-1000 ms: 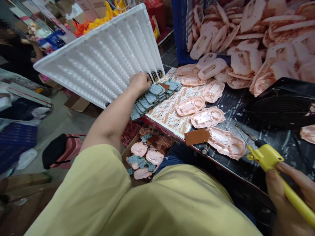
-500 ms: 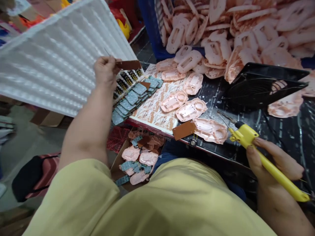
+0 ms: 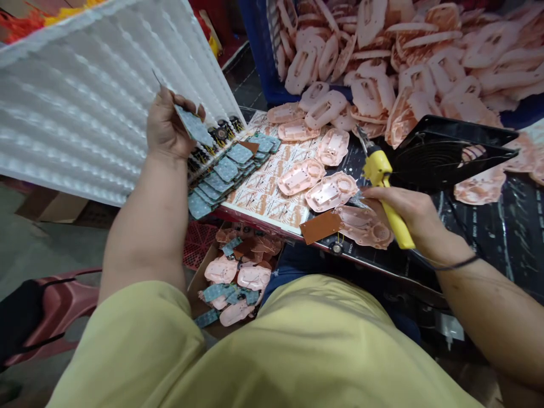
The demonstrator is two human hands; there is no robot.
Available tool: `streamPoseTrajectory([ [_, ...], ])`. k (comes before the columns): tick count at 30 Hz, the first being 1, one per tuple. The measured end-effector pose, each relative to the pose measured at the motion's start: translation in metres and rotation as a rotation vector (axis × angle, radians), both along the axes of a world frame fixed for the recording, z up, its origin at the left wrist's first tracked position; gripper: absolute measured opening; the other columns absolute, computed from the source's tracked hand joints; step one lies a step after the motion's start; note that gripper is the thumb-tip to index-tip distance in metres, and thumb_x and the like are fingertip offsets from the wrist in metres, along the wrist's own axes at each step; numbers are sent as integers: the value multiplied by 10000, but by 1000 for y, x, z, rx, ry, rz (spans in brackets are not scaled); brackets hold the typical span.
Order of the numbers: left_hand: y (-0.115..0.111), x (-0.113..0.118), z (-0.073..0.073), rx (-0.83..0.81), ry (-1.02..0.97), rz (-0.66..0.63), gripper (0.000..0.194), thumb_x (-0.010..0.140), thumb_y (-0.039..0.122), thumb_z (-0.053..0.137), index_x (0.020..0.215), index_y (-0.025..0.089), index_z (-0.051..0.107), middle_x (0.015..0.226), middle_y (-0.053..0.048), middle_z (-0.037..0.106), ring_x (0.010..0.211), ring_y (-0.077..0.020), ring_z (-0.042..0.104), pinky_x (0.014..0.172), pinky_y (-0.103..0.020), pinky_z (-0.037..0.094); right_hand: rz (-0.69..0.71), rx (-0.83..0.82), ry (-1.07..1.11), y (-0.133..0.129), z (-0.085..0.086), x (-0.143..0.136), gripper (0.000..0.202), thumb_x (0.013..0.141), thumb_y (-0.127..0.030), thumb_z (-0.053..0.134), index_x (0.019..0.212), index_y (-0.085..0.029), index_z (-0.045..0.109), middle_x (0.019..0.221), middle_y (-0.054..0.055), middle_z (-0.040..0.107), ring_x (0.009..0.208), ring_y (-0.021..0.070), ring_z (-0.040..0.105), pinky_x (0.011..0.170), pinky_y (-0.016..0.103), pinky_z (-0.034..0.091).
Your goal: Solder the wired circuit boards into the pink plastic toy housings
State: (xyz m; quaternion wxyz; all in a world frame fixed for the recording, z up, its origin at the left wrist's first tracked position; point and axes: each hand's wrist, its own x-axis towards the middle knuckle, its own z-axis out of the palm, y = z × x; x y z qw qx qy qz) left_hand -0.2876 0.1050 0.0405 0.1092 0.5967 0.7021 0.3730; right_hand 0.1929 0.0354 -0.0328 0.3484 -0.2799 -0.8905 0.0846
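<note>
My left hand (image 3: 165,127) is closed on a circuit board (image 3: 194,124), its grey-green face showing. A thin wire (image 3: 157,77) sticks up from the same hand. Below it lies a row of similar boards (image 3: 225,169) with small black round speakers (image 3: 221,134) on yellow wires behind. My right hand (image 3: 410,209) grips a yellow soldering gun (image 3: 378,165), its tip pointing up and away over the table. Pink plastic shells (image 3: 331,191) lie left of that hand. Near the table edge, a brown board (image 3: 321,226) rests beside a shell, with a speaker (image 3: 336,247) hanging by it.
A white ribbed foam sheet (image 3: 106,85) leans up on the left. At the back stands a blue crate (image 3: 261,62) heaped with pink shells. A black fan (image 3: 442,153) sits on the right. Below the table edge, a box (image 3: 202,277) contains shells and boards.
My left hand has turned the board from its brown side to its grey-green face. My right hand has carried the soldering gun left and farther in over the table, tip now higher.
</note>
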Motion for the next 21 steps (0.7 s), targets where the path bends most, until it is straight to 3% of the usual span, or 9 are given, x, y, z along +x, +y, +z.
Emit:
streamPoseTrajectory([
  [3,-18,23,12,7,-410,-126,892,499,1056,547,942,282,568,1009,59,685,1089,-190,529,885,-389,485,16,-52,-48,27,-16,-15,206,1009,-308,538,1143,-224,670,1083,64,753,962,214,735,814,314,588],
  [6,-34,65,10,-63,-485,-265,726,497,852,807,763,242,518,831,16,655,837,-172,603,733,-362,498,34,-51,-115,43,-28,-24,235,994,-313,547,1189,-227,645,1094,62,747,967,208,719,910,368,562],
  [9,-44,115,-3,-203,-435,-465,569,596,733,820,735,233,585,712,-17,657,667,-168,612,651,-368,502,47,-29,-182,45,-31,-24,264,978,-312,564,1218,-216,617,1040,58,748,909,204,709,995,431,516],
  [12,-46,161,-17,-340,-347,-683,360,713,546,781,775,207,681,745,-49,712,704,-188,669,680,-359,539,7,-19,-258,36,-27,-13,254,987,-232,510,1218,-221,616,950,48,740,837,187,691,986,424,507],
  [14,-45,187,-26,-346,-254,-797,208,768,394,732,782,187,716,788,-56,740,758,-188,692,739,-340,552,-8,-4,-315,26,-23,-3,271,987,-198,486,1227,-220,610,934,49,732,856,188,687,993,420,508],
  [17,-41,219,-37,-281,-114,-862,92,801,219,662,787,172,740,810,-41,761,787,-172,702,790,-308,547,-32,1,-348,10,-19,14,264,989,-193,485,1222,-200,608,954,60,733,899,198,696,974,419,533],
  [21,-37,247,-50,-206,30,-856,102,824,178,656,804,173,756,780,-35,755,752,-167,695,760,-295,535,-105,31,-297,-14,-17,31,233,1005,-195,504,1192,-212,641,993,54,753,925,181,717,964,397,570],
])
